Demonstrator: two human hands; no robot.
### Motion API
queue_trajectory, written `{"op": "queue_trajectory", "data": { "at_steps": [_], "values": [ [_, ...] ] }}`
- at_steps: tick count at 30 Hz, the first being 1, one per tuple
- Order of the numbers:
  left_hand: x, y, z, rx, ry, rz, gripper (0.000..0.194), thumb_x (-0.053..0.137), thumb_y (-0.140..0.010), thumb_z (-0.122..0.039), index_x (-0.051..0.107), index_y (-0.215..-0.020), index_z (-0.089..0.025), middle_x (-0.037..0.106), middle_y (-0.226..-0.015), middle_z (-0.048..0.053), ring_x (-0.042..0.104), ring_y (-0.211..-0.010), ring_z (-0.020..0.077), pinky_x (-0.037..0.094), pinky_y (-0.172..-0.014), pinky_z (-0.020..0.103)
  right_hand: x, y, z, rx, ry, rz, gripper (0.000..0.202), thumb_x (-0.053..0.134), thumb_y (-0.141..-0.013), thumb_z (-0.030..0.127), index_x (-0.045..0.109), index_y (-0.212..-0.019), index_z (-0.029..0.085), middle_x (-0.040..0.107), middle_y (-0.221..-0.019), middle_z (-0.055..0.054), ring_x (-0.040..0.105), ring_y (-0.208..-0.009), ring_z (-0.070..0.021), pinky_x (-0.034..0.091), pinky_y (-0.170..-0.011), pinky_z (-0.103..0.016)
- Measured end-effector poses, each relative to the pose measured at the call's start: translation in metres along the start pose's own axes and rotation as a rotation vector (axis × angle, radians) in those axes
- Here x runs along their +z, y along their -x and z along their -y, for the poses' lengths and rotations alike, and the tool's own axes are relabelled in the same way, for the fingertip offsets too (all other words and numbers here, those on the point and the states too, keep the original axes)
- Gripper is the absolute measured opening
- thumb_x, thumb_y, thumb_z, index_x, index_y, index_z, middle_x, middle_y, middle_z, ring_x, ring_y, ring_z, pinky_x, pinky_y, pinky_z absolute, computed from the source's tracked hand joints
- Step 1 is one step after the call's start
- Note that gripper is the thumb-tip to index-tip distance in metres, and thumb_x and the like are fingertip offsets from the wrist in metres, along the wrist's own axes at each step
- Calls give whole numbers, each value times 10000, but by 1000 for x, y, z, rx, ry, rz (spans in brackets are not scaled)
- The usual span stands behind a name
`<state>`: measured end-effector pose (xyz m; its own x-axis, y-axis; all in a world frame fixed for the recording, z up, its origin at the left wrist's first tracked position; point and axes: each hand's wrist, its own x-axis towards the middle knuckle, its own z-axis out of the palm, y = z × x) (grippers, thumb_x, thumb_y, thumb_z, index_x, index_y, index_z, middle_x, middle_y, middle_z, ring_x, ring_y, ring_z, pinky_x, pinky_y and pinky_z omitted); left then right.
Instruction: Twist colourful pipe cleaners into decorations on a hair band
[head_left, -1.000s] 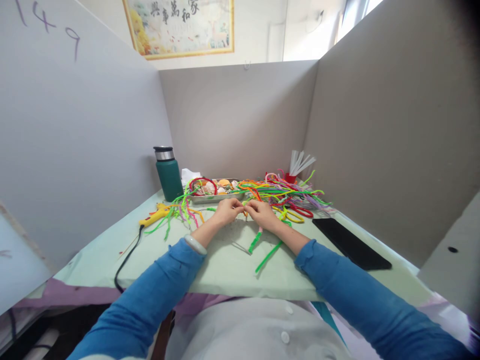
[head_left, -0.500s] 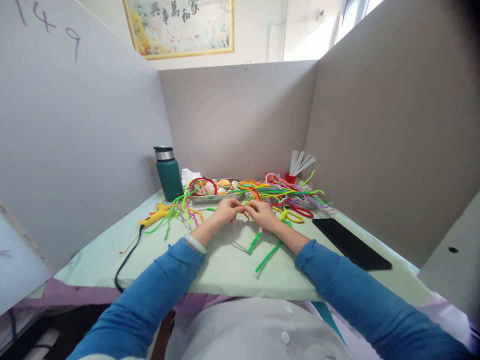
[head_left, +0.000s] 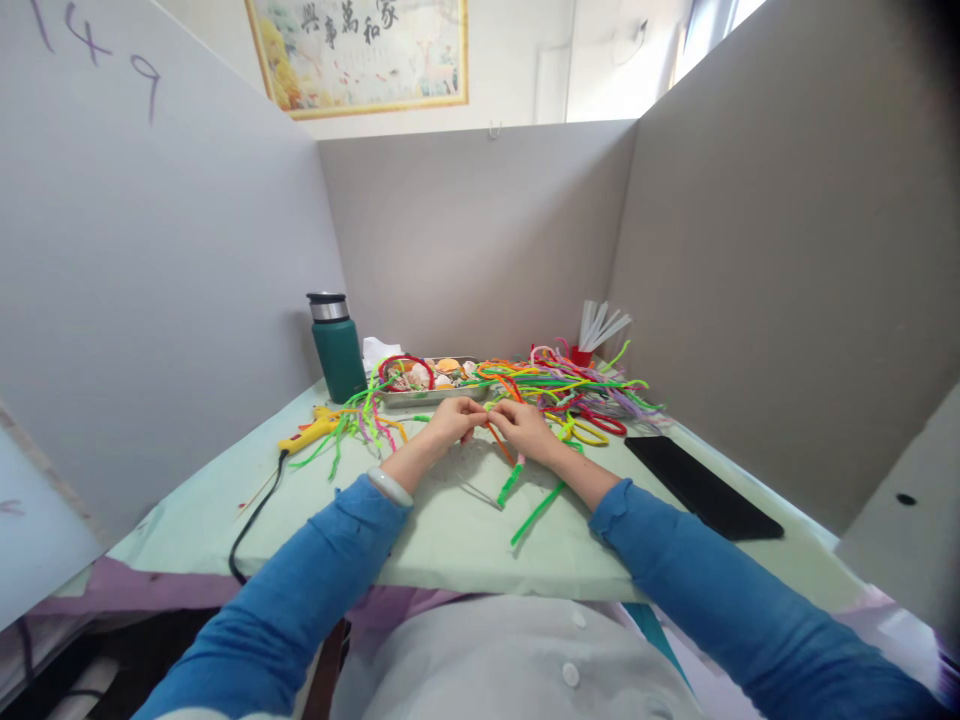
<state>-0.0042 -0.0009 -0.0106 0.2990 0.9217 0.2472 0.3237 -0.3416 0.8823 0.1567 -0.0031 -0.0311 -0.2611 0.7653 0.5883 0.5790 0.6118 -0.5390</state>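
Fingertips pinched, my left hand (head_left: 456, 420) and my right hand (head_left: 523, 428) meet above the middle of the table. An orange pipe cleaner (head_left: 501, 445) runs down from between them; its upper part is hidden by the fingers. Just below my right hand lies a green pipe cleaner piece (head_left: 511, 484) with a pink tip, and a straight green pipe cleaner (head_left: 537, 514) sticks out nearer the table's front. Behind my right hand spreads a heap of coloured pipe cleaners (head_left: 570, 382). A yellow looped pipe cleaner (head_left: 589, 434) is beside my right wrist.
At the back sits a metal tray (head_left: 427, 398) of shells. A green bottle (head_left: 339, 358) stands left, with a yellow glue gun (head_left: 311, 430) and its black cord in front. To the right lie a black flat slab (head_left: 701, 487) and a red cup (head_left: 581, 356) of white sticks. Grey partitions (head_left: 480, 230) surround the table.
More of the orange pipe cleaner now shows below my fingers, slanting down to the right. Both hands stay in nearly the same place.
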Motion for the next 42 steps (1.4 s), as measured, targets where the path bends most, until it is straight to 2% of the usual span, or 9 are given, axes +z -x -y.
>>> {"op": "queue_trajectory", "data": {
  "at_steps": [11, 15, 18, 24, 33, 42],
  "values": [
    [1, 1, -5, 24, 11, 30, 174, 582, -701, -244, 581, -799, -100, 470, -539, -45, 368, -366, 26, 270, -368, 163, 0, -1, -1, -27, 10, -12, 270, 446, -826, 348, 588, -698, 157, 534, -580, 15, 443, -541, -99, 290, -511, -204],
    [0, -1, -2, 74, -72, 40, 185, 549, -685, -154, 573, -863, -108, 492, -577, -42, 378, -378, 32, 306, -384, 170, -1, -2, 0, -18, 8, -3, 270, 436, -834, 344, 607, -740, 156, 561, -620, 9, 458, -556, -100, 292, -523, -211],
    [-1, -4, 3, 152, -178, 16, 222, 535, -663, -110, 576, -881, -115, 558, -662, -15, 436, -452, 47, 368, -453, 179, -1, -2, 1, -13, 8, 2, 276, 435, -835, 345, 611, -748, 151, 554, -611, 8, 452, -546, -98, 287, -521, -214],
    [0, -7, 6, 305, -354, -34, 163, 568, -648, -143, 563, -811, -132, 601, -804, 22, 517, -687, 109, 423, -618, 212, -2, -1, 1, -8, -7, 1, 263, 442, -823, 341, 578, -694, 157, 519, -570, 21, 434, -521, -94, 279, -508, -209],
    [1, -1, -3, 335, -484, -43, 153, 560, -677, -151, 543, -829, -142, 595, -790, 22, 505, -674, 115, 394, -629, 223, 0, -2, 1, -17, 8, -2, 251, 446, -813, 323, 561, -659, 161, 514, -557, 23, 438, -525, -97, 282, -511, -211],
    [1, -2, 4, 418, -538, -46, 110, 527, -742, -196, 536, -840, -148, 592, -790, 32, 502, -682, 129, 378, -628, 236, -2, 1, 1, 12, -13, 24, 279, 421, -828, 353, 544, -662, 166, 474, -516, 37, 436, -450, -86, 286, -474, -207]
  ]
}}
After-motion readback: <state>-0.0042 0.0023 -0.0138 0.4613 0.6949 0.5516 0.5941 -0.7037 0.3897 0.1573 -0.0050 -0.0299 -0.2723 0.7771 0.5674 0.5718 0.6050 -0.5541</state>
